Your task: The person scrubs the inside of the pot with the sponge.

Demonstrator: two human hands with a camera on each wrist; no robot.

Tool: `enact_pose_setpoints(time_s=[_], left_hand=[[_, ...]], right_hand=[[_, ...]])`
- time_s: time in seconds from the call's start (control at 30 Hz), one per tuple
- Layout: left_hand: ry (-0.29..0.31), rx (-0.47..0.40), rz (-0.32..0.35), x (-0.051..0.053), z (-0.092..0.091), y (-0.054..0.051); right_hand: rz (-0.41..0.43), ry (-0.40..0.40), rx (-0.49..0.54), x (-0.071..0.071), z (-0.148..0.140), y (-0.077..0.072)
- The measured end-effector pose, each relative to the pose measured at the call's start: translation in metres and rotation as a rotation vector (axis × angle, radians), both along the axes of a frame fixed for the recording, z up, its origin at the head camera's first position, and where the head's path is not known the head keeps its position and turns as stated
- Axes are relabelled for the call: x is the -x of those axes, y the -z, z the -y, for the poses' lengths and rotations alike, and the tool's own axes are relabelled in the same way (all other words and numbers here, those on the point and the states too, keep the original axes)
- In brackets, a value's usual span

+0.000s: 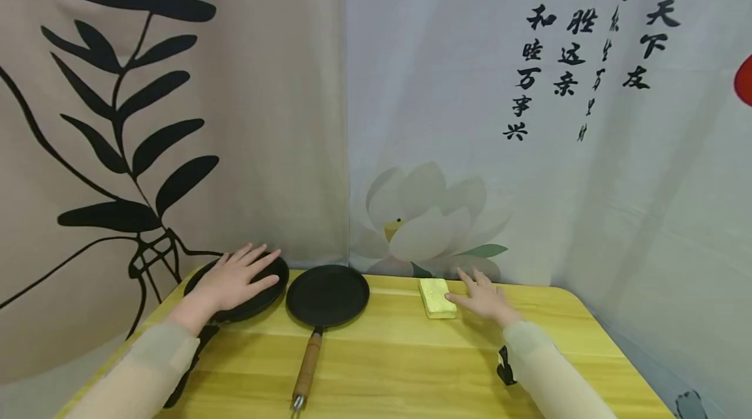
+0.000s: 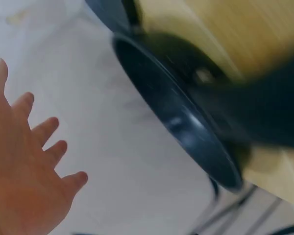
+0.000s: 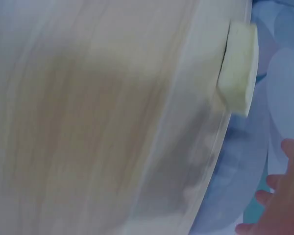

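My left hand (image 1: 235, 280) hovers with spread fingers over a black frying pan (image 1: 258, 305) at the table's left end. In the left wrist view, a gap separates that hand (image 2: 24, 161) from the pan's rim (image 2: 179, 120). Beside this pan lies a flat black pan with a wooden handle (image 1: 328, 296). Toward the back right is a pale yellow sponge (image 1: 436, 299), and my right hand (image 1: 484, 298) is just to its right, fingers spread. The right wrist view shows the sponge (image 3: 239, 68) on the tabletop, with the fingers apart from it. Both hands hold nothing.
The wooden table (image 1: 399, 367) has its back edge against a printed curtain (image 1: 276, 112). The flat pan's wooden handle (image 1: 308, 363) points toward the front. A small black item (image 1: 505, 367) shows beside the right sleeve; its kind is unclear.
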State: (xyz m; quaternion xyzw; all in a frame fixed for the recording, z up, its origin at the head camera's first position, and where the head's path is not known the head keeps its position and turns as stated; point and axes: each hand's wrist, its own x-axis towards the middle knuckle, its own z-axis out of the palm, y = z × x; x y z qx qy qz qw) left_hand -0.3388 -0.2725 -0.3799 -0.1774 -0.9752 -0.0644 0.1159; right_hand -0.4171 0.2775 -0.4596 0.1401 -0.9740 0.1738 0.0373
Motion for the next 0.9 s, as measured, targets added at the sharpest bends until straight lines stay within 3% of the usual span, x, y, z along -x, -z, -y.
enact_pose_setpoints(time_s=[0.2, 0.3, 0.37, 0.47, 0.63, 0.77, 0.9], left_hand=[[0.115, 0.014, -0.020, -0.019, -0.047, 0.000], [0.143, -0.001, 0.019, -0.028, -0.067, 0.004], [0.129, -0.031, 0.067, -0.034, -0.078, 0.009], [0.085, -0.131, 0.142, -0.040, -0.090, 0.020], [0.019, -0.371, 0.273, -0.044, -0.098, 0.037], [0.011, -0.554, 0.442, -0.050, -0.096, 0.044], [0.026, -0.617, 0.567, -0.054, -0.093, 0.051]], right_hand=[[0.006, -0.005, 0.055, 0.001, 0.025, 0.001], [0.023, 0.002, 0.081, -0.003, 0.036, -0.001], [0.030, 0.007, 0.097, -0.007, 0.042, -0.002], [0.034, 0.013, 0.127, -0.011, 0.049, -0.004], [0.042, 0.034, 0.165, -0.013, 0.053, -0.002], [0.061, 0.057, 0.178, -0.009, 0.054, 0.002], [0.068, 0.063, 0.193, -0.004, 0.055, 0.006]])
